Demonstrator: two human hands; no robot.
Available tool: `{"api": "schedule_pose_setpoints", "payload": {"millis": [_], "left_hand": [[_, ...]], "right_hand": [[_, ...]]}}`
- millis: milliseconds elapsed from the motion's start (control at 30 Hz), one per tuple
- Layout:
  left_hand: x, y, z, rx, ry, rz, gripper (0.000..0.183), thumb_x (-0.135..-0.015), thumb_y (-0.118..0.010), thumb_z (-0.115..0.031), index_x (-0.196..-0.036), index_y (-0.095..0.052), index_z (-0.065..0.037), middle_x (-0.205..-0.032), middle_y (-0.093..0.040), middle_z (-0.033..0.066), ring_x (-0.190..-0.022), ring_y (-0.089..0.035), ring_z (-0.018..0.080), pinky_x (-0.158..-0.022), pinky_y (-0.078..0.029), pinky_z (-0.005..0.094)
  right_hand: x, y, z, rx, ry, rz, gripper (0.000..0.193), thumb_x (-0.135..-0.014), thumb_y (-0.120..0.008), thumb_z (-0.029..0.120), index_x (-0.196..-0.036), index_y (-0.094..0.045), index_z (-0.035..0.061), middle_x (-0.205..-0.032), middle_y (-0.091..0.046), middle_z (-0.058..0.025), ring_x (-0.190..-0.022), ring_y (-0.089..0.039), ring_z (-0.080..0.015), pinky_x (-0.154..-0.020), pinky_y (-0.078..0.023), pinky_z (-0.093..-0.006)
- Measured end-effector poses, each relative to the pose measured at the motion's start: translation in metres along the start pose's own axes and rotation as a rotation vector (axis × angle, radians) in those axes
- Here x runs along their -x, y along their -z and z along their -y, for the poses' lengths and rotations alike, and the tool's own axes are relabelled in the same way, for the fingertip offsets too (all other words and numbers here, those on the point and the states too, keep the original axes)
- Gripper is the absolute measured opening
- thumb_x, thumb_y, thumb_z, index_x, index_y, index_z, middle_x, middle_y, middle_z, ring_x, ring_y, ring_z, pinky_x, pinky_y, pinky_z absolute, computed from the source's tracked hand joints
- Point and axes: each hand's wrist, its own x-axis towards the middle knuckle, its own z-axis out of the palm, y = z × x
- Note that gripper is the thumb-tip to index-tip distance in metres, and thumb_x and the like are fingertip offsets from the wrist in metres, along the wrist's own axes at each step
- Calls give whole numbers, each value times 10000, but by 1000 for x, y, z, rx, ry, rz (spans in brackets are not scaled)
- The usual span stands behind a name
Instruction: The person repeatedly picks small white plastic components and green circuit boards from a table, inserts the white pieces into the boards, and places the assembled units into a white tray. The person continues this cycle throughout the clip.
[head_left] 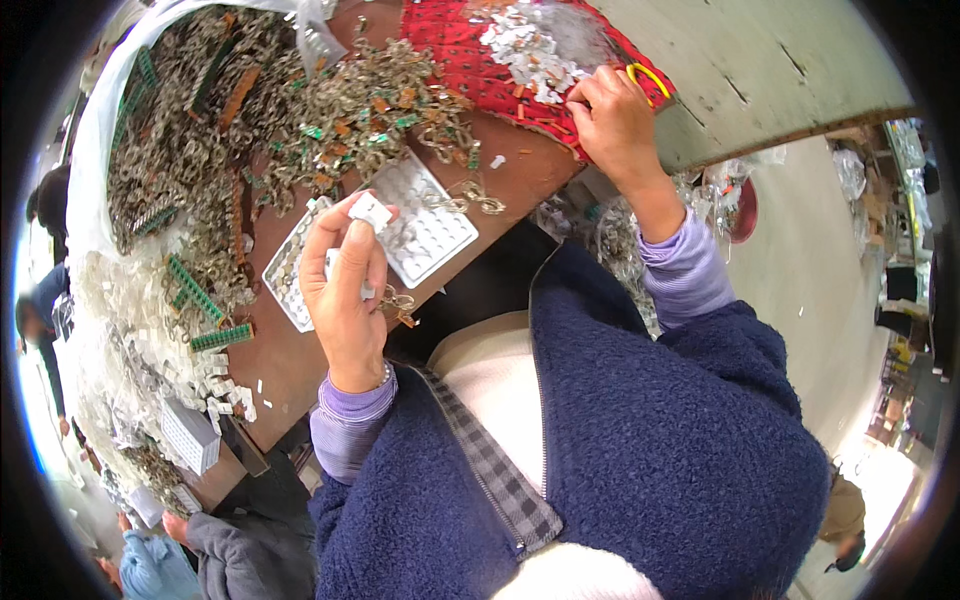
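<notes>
My left hand (348,285) is raised over the white trays, its thumb and fingers pinching a small white plastic piece (371,211). Other small white bits show among its lower fingers. Beneath and beside it lies a white compartment tray (452,240), and a second white tray (297,312) sits partly behind the hand. At the far right, my right hand (612,118) rests with curled fingers at the edge of a red patterned cloth (440,35); whatever it may grip is hidden. Just beyond its knuckles is a yellow loop-shaped handle (652,82). White plastic pieces (530,50) are heaped on the cloth.
A large heap of metal links (330,120) with green and orange strips covers the left of the brown table (285,385). Clear plastic pieces (120,330) pile up farther left. Another person's grey sleeve (235,550) is at lower left. Filled plastic bags (610,235) stand below the table.
</notes>
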Motion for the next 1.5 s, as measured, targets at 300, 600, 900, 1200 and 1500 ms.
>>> {"api": "schedule_pose_setpoints", "payload": {"millis": [300,600,900,1200,1500], "left_hand": [[3,15,-14,125,288,69,328,-1075,-674,-174,-1338,-690,21,-1016,-746,79,-581,-444,5,-470,-267,176],[15,25,-12,162,243,83,272,-1104,-647,-199,-1275,-689,8,-911,-691,59,-637,-448,3,-468,-278,153],[13,10,-7,148,293,82,271,-1041,-760,-214,-1212,-719,-8,-850,-673,-12,-626,-508,16,-477,-289,176],[16,7,-14,79,262,126,229,-1012,-789,-211,-1142,-745,-27,-860,-696,-19,-651,-531,17,-519,-333,170],[35,71,-34,189,60,-114,264,-1120,-542,-254,-1072,-687,-38,-916,-667,37,-686,-499,30,-497,-337,185]], "right_hand": [[-6,25,172,-1064,185,153,153,-966,-670,-75,-1065,-605,22,-1073,-688,-116,-954,-661,-187,-845,-533,-329],[-4,16,189,-860,408,-25,184,-894,-714,-2,-1012,-587,57,-1032,-706,-118,-962,-667,-323,-902,-472,-449],[5,32,168,-946,279,5,165,-899,-708,-56,-996,-615,40,-1051,-727,-145,-953,-666,-337,-859,-525,-433],[7,40,174,-767,398,-8,187,-850,-700,-76,-988,-627,26,-1017,-711,-134,-967,-669,-359,-944,-544,-497],[19,23,209,-833,463,167,239,-817,-870,106,-1012,-740,58,-1014,-693,-99,-980,-663,-315,-863,-504,-432]]}}
